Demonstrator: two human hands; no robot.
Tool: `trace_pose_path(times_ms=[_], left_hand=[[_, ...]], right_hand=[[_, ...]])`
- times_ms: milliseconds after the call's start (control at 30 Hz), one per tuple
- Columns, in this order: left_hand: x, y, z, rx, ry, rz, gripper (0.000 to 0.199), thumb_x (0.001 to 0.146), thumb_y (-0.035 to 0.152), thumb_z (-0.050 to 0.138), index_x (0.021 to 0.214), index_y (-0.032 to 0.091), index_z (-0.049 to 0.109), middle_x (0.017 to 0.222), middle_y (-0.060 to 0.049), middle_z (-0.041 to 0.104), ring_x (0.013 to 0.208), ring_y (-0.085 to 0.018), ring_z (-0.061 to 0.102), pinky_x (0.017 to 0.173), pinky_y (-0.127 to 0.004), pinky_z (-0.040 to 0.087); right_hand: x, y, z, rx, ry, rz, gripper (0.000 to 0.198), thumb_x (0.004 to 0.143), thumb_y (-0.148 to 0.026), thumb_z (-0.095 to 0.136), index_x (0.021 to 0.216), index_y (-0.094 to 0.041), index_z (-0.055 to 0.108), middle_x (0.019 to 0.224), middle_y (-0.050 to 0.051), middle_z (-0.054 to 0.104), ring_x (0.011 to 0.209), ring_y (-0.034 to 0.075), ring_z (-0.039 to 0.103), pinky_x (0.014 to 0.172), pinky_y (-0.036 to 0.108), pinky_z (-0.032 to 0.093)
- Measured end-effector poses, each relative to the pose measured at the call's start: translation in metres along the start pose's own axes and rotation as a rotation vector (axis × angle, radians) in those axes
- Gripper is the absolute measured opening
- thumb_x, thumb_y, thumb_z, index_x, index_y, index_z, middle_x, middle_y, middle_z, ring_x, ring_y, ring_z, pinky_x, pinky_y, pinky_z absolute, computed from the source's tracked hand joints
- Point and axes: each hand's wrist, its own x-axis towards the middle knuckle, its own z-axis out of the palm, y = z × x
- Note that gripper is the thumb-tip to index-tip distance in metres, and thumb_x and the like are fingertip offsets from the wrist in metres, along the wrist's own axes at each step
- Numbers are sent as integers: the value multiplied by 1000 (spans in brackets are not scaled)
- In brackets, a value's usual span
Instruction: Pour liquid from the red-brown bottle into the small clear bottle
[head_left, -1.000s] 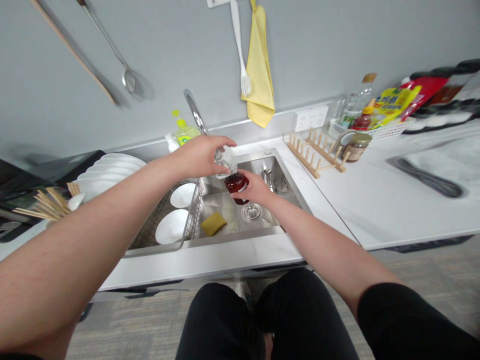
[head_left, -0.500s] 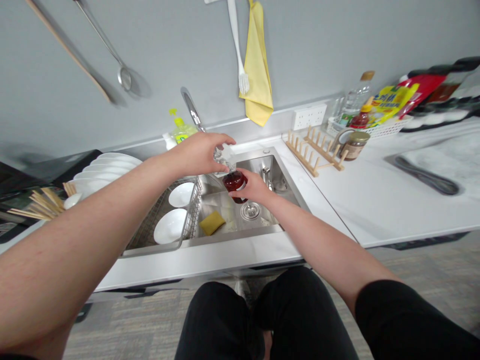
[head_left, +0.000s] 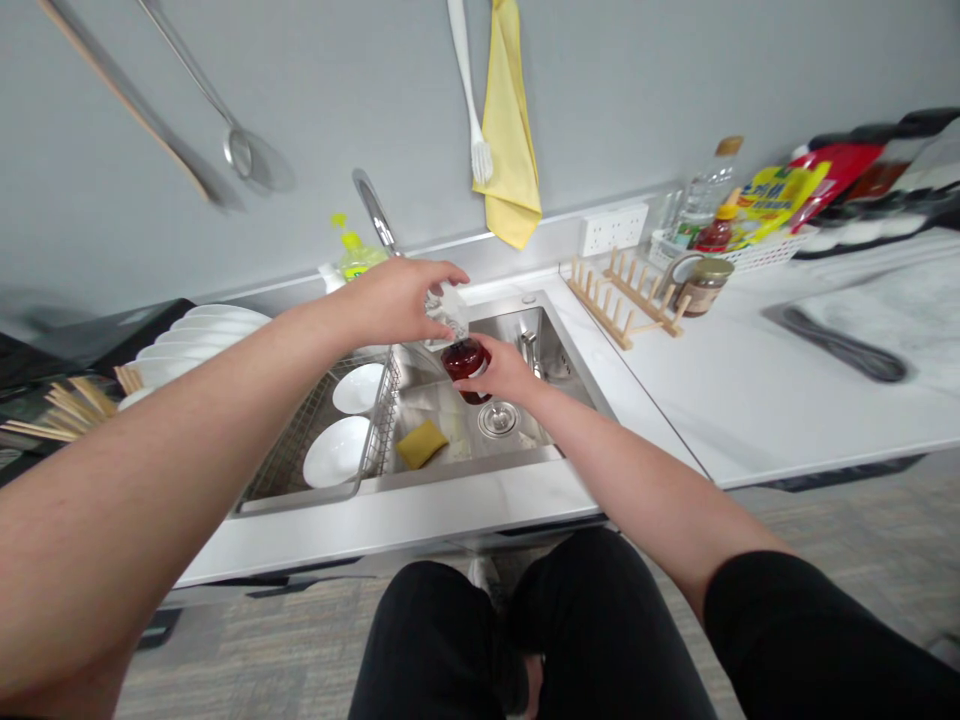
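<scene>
Over the sink (head_left: 517,470), my right hand (head_left: 506,372) is wrapped round a dark red bottle (head_left: 459,362) with a pale label, held roughly upright. My left hand (head_left: 411,300) comes in from above, its thumb and fingers curled round a clear, whitish see-through piece (head_left: 448,308) at the bottle's top. Whether that piece is joined to the bottle I cannot tell. A yellow sponge (head_left: 422,444) lies on the sink floor below, left of the drain (head_left: 498,420). Behind my left wrist stands the faucet (head_left: 375,212), partly hidden.
Left of the sink, a wire rack (head_left: 381,428) holds white bowls (head_left: 337,452). White plates (head_left: 214,325) and chopsticks (head_left: 71,408) stand farther left. On the right counter are a wooden peg rack (head_left: 630,300), a jar (head_left: 705,287) and black tongs (head_left: 844,345). A yellow cloth (head_left: 511,140) hangs behind.
The view has shifted slightly, so most things appear a little farther left. Both hands keep their hold on the bottle and the clear piece, with little visible movement.
</scene>
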Motion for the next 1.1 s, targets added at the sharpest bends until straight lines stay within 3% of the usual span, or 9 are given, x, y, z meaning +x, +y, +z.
trace_pose_path(times_ms=[367, 533, 833, 1100], left_hand=[[-2, 1, 0, -43, 11, -25, 85, 75, 51, 97, 154, 29, 74, 139, -10, 82, 127, -39, 77, 115, -49, 56], [-14, -9, 11, -167, 103, -55, 82, 74, 53, 99, 149, 28, 75, 137, -11, 82, 121, -35, 78, 113, -49, 58], [-62, -29, 70, -627, 374, -213, 78, 76, 47, 100, 144, 22, 74, 142, -15, 78, 124, -31, 78, 112, -48, 63], [-102, 0, 145, -1108, 722, -453, 70, 75, 45, 99, 136, 28, 70, 145, -11, 76, 137, -34, 75, 110, -50, 66]], right_hand=[[1, 0, 0, -5, -6, 3, 90, 66, -35, 107, 149, -27, 75, 139, 8, 85, 126, 37, 83, 122, 57, 62], [1, 0, -1, 13, -6, -20, 89, 67, -35, 107, 149, -28, 75, 138, 7, 85, 127, 35, 82, 122, 56, 63], [-1, -4, -1, 20, -68, -28, 92, 67, -35, 107, 153, -30, 73, 143, 6, 83, 133, 34, 80, 124, 56, 61], [-10, -9, -2, 22, -130, -31, 95, 65, -39, 108, 153, -27, 74, 145, 10, 83, 131, 37, 81, 124, 57, 60]])
